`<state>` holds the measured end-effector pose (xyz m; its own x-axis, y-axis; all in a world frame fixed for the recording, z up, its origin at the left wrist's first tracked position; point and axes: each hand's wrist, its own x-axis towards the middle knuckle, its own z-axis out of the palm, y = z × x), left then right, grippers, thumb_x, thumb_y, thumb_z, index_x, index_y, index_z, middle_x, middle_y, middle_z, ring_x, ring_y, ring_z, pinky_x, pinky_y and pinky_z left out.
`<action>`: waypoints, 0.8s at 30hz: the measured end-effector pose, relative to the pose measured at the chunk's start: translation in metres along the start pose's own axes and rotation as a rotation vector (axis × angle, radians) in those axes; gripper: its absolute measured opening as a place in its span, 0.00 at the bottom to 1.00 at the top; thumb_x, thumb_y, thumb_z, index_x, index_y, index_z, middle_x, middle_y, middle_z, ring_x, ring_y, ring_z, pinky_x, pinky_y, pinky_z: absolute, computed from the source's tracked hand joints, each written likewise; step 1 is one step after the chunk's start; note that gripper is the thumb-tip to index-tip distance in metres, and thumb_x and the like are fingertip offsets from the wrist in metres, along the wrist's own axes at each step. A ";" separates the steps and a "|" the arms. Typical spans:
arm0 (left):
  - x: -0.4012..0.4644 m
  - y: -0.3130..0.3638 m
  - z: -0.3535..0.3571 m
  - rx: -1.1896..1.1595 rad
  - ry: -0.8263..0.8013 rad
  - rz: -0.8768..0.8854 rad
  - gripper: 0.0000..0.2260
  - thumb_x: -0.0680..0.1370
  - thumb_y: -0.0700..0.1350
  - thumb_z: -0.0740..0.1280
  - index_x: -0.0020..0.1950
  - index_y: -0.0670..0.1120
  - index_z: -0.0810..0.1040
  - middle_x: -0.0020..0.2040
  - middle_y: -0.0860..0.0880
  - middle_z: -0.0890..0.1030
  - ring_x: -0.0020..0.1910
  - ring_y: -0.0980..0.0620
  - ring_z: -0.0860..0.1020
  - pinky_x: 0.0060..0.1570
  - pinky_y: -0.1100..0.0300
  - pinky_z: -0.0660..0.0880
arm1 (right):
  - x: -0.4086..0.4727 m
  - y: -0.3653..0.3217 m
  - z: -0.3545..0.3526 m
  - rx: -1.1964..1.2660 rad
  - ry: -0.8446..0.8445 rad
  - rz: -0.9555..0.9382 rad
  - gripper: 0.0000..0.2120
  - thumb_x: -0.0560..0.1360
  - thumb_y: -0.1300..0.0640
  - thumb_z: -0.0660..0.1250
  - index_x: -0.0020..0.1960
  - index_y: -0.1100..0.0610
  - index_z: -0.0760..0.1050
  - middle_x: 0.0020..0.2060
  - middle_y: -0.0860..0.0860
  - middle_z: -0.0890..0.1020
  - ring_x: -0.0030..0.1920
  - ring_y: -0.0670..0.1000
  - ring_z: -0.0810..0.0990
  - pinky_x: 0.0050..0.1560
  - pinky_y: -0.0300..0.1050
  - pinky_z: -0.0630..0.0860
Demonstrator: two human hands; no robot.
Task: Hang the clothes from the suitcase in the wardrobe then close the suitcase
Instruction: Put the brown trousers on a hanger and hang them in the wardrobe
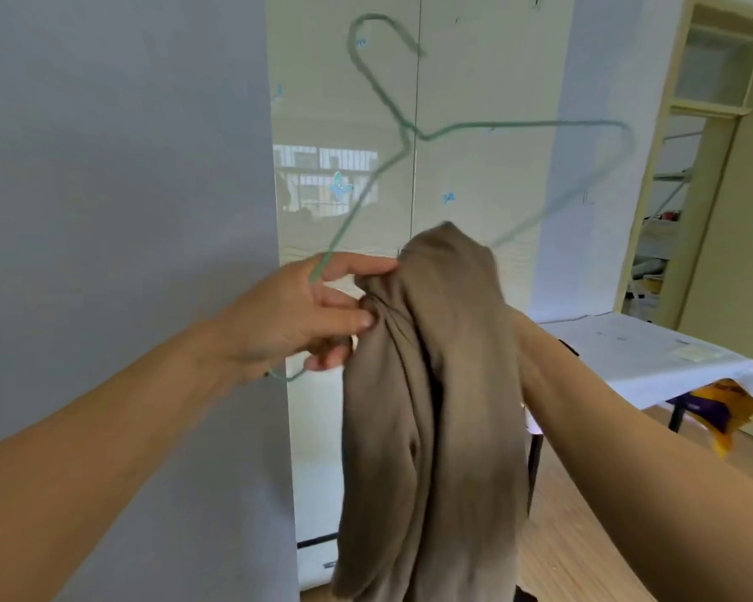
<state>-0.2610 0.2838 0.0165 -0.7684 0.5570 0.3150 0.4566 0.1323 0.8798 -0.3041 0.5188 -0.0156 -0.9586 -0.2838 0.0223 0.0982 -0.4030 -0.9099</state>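
Garment [431, 384] draped over hidden right hand | left hand [305, 315] grips hanger [409, 132]

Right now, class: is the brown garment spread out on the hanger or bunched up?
Bunched up: the brown garment hangs in gathered folds, not spread over the green hanger.

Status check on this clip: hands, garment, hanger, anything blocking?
Left hand pinches green wire hanger and brown garment. Right hand hidden inside the garment. Garment not yet spread on hanger. Wardrobe doors ahead look closed.
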 end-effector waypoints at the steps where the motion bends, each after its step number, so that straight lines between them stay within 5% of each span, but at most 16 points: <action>1: 0.002 -0.003 -0.007 -0.022 0.128 -0.035 0.20 0.75 0.28 0.63 0.58 0.52 0.77 0.25 0.46 0.74 0.19 0.52 0.69 0.19 0.65 0.63 | -0.005 0.003 0.002 0.025 0.017 0.003 0.13 0.79 0.55 0.60 0.38 0.55 0.75 0.27 0.44 0.78 0.29 0.43 0.77 0.25 0.35 0.77; 2: 0.006 -0.006 -0.014 -0.036 0.225 -0.076 0.18 0.76 0.29 0.63 0.59 0.49 0.76 0.24 0.47 0.74 0.19 0.52 0.69 0.19 0.65 0.63 | 0.003 0.005 0.007 0.051 0.119 0.015 0.15 0.78 0.47 0.61 0.42 0.58 0.76 0.35 0.50 0.79 0.33 0.49 0.79 0.32 0.42 0.81; 3: 0.010 -0.009 -0.020 -0.042 0.291 -0.123 0.18 0.76 0.29 0.63 0.60 0.47 0.76 0.24 0.47 0.75 0.19 0.53 0.69 0.19 0.65 0.63 | -0.009 0.008 0.009 0.098 0.044 0.081 0.23 0.74 0.38 0.62 0.50 0.60 0.76 0.43 0.54 0.81 0.39 0.53 0.80 0.41 0.49 0.82; 5: 0.018 -0.014 -0.029 -0.052 0.371 -0.215 0.19 0.76 0.29 0.64 0.62 0.46 0.74 0.28 0.45 0.76 0.20 0.53 0.71 0.18 0.65 0.65 | -0.020 0.020 0.008 -0.184 -0.100 0.168 0.38 0.65 0.31 0.64 0.62 0.58 0.73 0.54 0.55 0.81 0.49 0.57 0.81 0.53 0.55 0.79; 7: 0.022 -0.021 -0.033 -0.011 0.398 -0.261 0.20 0.75 0.29 0.64 0.64 0.45 0.73 0.32 0.43 0.76 0.20 0.52 0.73 0.18 0.65 0.67 | -0.022 0.036 0.011 -0.563 -0.156 0.246 0.33 0.64 0.39 0.72 0.62 0.58 0.75 0.54 0.53 0.83 0.54 0.54 0.82 0.60 0.56 0.76; 9: 0.021 -0.031 -0.036 0.080 0.397 -0.255 0.22 0.75 0.29 0.64 0.66 0.46 0.71 0.30 0.43 0.76 0.20 0.52 0.73 0.18 0.64 0.67 | -0.015 0.042 0.013 -0.697 -0.020 0.190 0.24 0.68 0.53 0.75 0.61 0.61 0.77 0.53 0.54 0.84 0.55 0.55 0.82 0.62 0.56 0.74; 16: 0.001 -0.049 -0.026 0.181 0.143 -0.304 0.30 0.77 0.35 0.64 0.72 0.59 0.61 0.25 0.47 0.78 0.21 0.50 0.72 0.22 0.63 0.67 | -0.004 0.011 0.026 -0.114 0.010 -0.142 0.10 0.77 0.59 0.63 0.55 0.60 0.78 0.48 0.55 0.84 0.46 0.51 0.84 0.47 0.43 0.81; 20: -0.018 -0.057 -0.008 0.041 -0.105 -0.293 0.33 0.77 0.45 0.66 0.72 0.67 0.53 0.44 0.39 0.84 0.25 0.48 0.73 0.23 0.62 0.69 | 0.016 -0.007 0.025 0.143 0.334 -0.222 0.08 0.79 0.63 0.59 0.48 0.62 0.76 0.41 0.57 0.82 0.40 0.53 0.82 0.42 0.46 0.81; 24: -0.021 -0.063 -0.004 0.063 -0.145 -0.200 0.34 0.78 0.39 0.66 0.71 0.69 0.53 0.45 0.41 0.84 0.26 0.48 0.74 0.25 0.60 0.71 | 0.025 -0.005 0.021 -0.122 0.599 -0.073 0.11 0.78 0.67 0.57 0.39 0.65 0.74 0.25 0.57 0.79 0.20 0.49 0.77 0.21 0.40 0.76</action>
<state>-0.2750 0.2604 -0.0444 -0.7759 0.6260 0.0784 0.3324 0.3000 0.8941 -0.3228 0.4953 -0.0019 -0.9486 0.2935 -0.1183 0.0293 -0.2909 -0.9563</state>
